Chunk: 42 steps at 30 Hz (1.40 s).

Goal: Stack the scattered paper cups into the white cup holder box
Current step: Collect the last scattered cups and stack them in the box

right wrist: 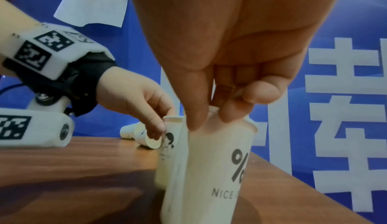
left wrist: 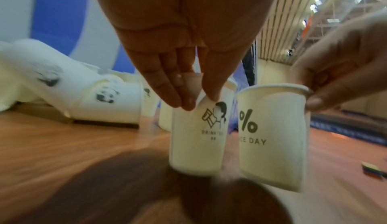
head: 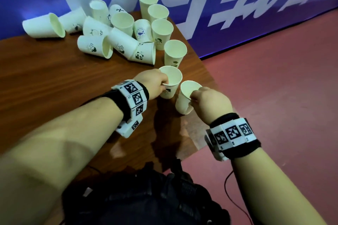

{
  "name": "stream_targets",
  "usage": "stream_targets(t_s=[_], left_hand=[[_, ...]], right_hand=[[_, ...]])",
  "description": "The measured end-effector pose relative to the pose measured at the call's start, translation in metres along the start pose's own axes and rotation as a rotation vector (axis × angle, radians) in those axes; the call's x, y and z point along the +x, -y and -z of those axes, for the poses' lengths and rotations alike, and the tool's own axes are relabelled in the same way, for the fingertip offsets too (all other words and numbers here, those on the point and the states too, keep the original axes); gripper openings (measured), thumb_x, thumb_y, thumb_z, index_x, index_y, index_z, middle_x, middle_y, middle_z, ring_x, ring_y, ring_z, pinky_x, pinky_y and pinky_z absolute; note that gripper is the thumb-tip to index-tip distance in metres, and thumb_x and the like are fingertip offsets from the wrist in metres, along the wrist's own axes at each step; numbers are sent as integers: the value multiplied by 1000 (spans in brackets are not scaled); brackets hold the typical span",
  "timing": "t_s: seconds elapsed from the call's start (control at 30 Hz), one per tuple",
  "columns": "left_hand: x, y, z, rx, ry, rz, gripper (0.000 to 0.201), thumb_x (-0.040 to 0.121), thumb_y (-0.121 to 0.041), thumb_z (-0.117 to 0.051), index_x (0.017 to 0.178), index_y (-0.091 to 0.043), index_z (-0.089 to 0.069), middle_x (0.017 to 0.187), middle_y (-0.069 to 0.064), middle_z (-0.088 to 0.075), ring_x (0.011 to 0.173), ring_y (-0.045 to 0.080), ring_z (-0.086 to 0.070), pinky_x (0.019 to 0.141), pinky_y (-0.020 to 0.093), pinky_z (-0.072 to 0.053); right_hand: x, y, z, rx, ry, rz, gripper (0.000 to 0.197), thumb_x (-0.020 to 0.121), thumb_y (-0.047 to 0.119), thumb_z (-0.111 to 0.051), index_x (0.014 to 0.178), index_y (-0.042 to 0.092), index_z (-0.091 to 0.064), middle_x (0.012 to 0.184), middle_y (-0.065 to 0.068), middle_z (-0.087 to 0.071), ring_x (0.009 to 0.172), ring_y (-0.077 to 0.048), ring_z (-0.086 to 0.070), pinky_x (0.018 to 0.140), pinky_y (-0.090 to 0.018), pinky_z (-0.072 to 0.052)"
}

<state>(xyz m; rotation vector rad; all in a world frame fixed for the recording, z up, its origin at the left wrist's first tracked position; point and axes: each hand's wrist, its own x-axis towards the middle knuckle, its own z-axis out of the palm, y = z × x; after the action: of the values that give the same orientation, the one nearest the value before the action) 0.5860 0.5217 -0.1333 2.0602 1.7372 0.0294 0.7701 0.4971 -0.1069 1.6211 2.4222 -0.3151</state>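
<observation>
Cups in both hands, side by side near the table's right edge. Left hand (head: 154, 83) pinches the rim of the figure-print cup (head: 169, 83), thumb outside, fingertips (left wrist: 189, 101) inside the mouth; base looks on or just above the wood, can't tell which. Right hand (head: 210, 104) pinches the rim of the "%" cup (head: 186, 97) the same way, thumb (right wrist: 195, 111) on the outer wall, a curled finger (right wrist: 232, 111) over the lip. That cup is tilted, its base lifted off the table (head: 45, 86) in the left wrist view. The two cups are just beside each other, walls nearly touching.

Around the grips: beyond the left hand, one upright cup (head: 174, 53) stands just behind the held one. Further back sits the cup pile (head: 117, 31), some upright, several lying on their sides, including a panda-print cup (head: 142, 54) with its mouth toward the upright ones. One lone cup (head: 44, 25) lies on its side at the far left, mouth facing right. Behind the pile is a blue banner (head: 237, 5) with white characters. Right of the right hand the table ends; red floor (head: 274, 87) lies below. Marker wristbands (head: 132, 97) are on both wrists. White holder box is not visible in any view.
</observation>
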Motion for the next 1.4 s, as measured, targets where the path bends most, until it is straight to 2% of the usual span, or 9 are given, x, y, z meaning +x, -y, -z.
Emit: stream_targets(t_s=[0.17,0.3,0.5,0.6,0.7,0.77,0.93,1.07,1.4], left_hand=[[-57,39,29,-46,-139,43,25,90,-29,-52,106,-13,-62,110,9,-58,105,27,-52,87,37,-42],[-138,93,54,-93,-274,173,23,89,-29,-54,103,-15,-65,107,7,-60,104,25,-54,87,38,-43],[-293,179,67,-137,-467,469,18,87,-28,-56,99,-18,-66,101,-1,-59,96,19,-55,80,30,-43],[-378,224,69,-162,-549,571,22,85,-31,-59,97,-15,-67,99,3,-62,92,22,-59,81,36,-48],[-457,265,70,-217,-576,610,49,74,-55,-45,92,-16,-68,93,4,-65,85,22,-61,77,34,-49],[-508,296,72,-241,-559,626,59,67,-59,-35,90,-17,-68,92,3,-64,83,20,-60,75,31,-48],[-605,358,75,-213,-560,754,43,77,-46,-47,94,-13,-68,95,5,-64,87,22,-60,78,34,-48],[-631,402,68,-152,-537,753,21,88,-26,-57,101,-13,-67,101,7,-62,94,23,-58,76,27,-40],[-601,459,40,-125,-374,649,27,91,-27,-51,112,-15,-62,116,4,-59,109,22,-53,86,27,-39]], right_hand=[[-2,30,26,73,-129,133,23,90,26,-51,103,11,-62,106,-11,-58,97,-33,-55,67,-33,-41],[8,98,40,96,-191,355,21,89,25,-54,100,10,-63,103,-13,-60,97,-34,-55,70,-39,-45],[7,241,46,75,-195,650,21,90,26,-52,101,11,-62,106,-10,-59,99,-31,-55,72,-36,-44],[-4,322,40,49,-187,767,20,90,26,-52,101,12,-62,106,-8,-60,100,-29,-55,73,-35,-44],[-21,402,30,88,-207,832,19,89,24,-54,100,11,-64,106,-8,-62,100,-30,-56,73,-32,-43],[-37,457,20,116,-199,850,19,88,23,-55,100,10,-65,105,-8,-63,99,-30,-57,73,-31,-42],[-71,564,4,152,-201,934,16,86,21,-58,96,10,-65,99,-8,-64,94,-31,-59,69,-32,-43],[-86,603,2,155,-227,952,13,85,20,-61,90,10,-65,92,-9,-64,88,-33,-60,67,-35,-46],[-89,635,0,124,-293,941,12,83,20,-63,90,11,-67,89,-7,-65,82,-31,-62,65,-32,-46]])
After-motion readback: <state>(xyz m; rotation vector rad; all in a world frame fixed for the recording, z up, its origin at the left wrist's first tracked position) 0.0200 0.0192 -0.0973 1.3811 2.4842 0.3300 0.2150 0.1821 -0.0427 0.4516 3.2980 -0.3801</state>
